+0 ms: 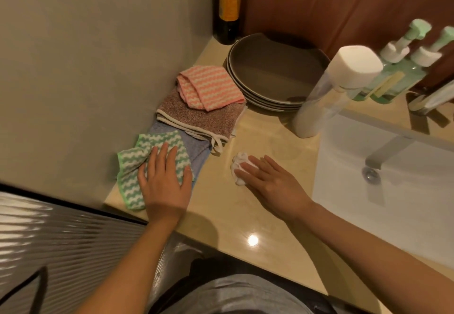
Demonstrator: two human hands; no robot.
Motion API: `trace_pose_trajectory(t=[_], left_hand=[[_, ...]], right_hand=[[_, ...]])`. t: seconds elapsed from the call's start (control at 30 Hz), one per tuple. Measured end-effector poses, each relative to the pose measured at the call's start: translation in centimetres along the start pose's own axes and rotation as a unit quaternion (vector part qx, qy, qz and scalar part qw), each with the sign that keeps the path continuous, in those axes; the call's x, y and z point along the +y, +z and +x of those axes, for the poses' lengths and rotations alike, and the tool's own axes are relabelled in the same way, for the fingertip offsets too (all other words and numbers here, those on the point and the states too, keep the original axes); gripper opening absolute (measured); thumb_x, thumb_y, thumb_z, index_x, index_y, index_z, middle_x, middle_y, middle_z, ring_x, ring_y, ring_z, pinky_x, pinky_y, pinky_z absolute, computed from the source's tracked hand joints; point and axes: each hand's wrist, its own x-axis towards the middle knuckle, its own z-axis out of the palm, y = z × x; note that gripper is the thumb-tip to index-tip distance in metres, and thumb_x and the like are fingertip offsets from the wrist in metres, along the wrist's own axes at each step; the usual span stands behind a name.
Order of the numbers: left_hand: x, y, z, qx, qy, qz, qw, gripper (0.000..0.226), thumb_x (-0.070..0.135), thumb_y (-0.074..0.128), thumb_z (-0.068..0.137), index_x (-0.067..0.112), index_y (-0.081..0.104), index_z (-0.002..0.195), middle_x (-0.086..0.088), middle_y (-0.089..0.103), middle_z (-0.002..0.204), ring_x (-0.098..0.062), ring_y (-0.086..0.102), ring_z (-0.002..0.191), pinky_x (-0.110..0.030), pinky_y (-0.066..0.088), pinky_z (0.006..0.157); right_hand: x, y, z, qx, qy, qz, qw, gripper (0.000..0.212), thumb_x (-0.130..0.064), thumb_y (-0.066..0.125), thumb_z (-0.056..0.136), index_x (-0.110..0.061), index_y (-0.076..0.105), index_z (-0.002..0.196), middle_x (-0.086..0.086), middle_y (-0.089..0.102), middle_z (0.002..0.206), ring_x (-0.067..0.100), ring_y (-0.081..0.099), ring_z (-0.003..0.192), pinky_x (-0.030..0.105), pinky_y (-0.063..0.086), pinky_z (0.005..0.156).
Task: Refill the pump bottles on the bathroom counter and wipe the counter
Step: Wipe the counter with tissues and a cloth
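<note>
the left hand [165, 186] lies palm down in the lower left-centre of the frame, fingers straight and slightly spread. it rests flat on a green-and-white striped cloth [157, 141] and grips nothing. that cloth sits at the near left edge of the beige bathroom counter [233, 215], partly over a blue cloth [197, 147]. just right of centre, the right hand [272, 186] is also flat, its straight fingers pressing a small crumpled white wad [238, 165] against the counter top; whether the wad is tissue or cloth cannot be told. above the left hand, along the wall, a brown towel [196, 119] overlaps the blue cloth, and a folded pink-and-white striped cloth [208, 87] lies on the towel. a stack of grey plates [270, 67] sits in the upper centre, just beside the pink cloth, with a dark bottle with a yellow label [229, 6] standing behind it in the corner. right of the plates stands a tall clear bottle with a white cap [317, 112], holding white liquid low down. the two green pump bottles [375, 85] stand side by side in the upper right, just behind that capped bottle and well apart from both hands. the white sink [393, 203] fills the right side, with a metal faucet [390, 149] reaching over it.
</note>
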Motion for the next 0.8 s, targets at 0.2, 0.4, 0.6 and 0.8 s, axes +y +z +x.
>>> trace_pose_trajectory(t=[0.2, 0.4, 0.6, 0.8], left_hand=[[0.0, 0.1, 0.0, 0.003, -0.001, -0.002, 1.000, 0.058, 0.044, 0.031, 0.091, 0.013, 0.048, 0.136, -0.006, 0.042, 0.147, -0.025, 0.030, 0.139, -0.047, 0.021, 0.109], [0.0, 0.0, 0.0, 0.007, -0.002, -0.006, 1.000, 0.056, 0.044, 0.032, 0.091, 0.013, 0.049, 0.135, -0.006, 0.043, 0.146, -0.024, 0.031, 0.139, -0.047, 0.022, 0.109], [0.0, 0.0, 0.0, 0.007, -0.004, -0.008, 1.000, 0.056, 0.044, 0.032, 0.091, 0.014, 0.049, 0.135, -0.005, 0.043, 0.146, -0.024, 0.031, 0.139, -0.047, 0.022, 0.109], [0.0, 0.2, 0.0, 0.004, -0.003, -0.006, 1.000, 0.057, 0.044, 0.031, 0.091, 0.013, 0.049, 0.135, -0.005, 0.042, 0.147, -0.024, 0.031, 0.139, -0.047, 0.022, 0.109]], right_hand=[[2.3, -1.6, 4.4, -0.018, 0.079, 0.014, 0.997, 0.042, -0.016, 0.048, 0.097, -0.019, 0.045, 0.139, 0.009, 0.046, 0.142, 0.031, 0.039, 0.134, 0.043, 0.022, 0.112], [3.8, -2.3, 8.4, -0.023, 0.211, 0.042, 0.976, 0.051, -0.001, 0.032, 0.097, -0.020, 0.035, 0.144, 0.007, 0.030, 0.152, 0.026, 0.021, 0.142, 0.038, 0.014, 0.115], [1.8, -2.2, 9.1, 0.006, 0.279, 0.084, 0.957, 0.050, 0.001, 0.032, 0.097, -0.015, 0.033, 0.145, 0.010, 0.028, 0.153, 0.030, 0.028, 0.138, 0.037, 0.031, 0.105], [-2.9, -0.2, 5.9, 0.058, 0.212, 0.117, 0.969, 0.047, 0.005, 0.050, 0.090, -0.005, 0.046, 0.135, 0.020, 0.043, 0.142, 0.038, 0.040, 0.132, 0.042, 0.034, 0.106]])
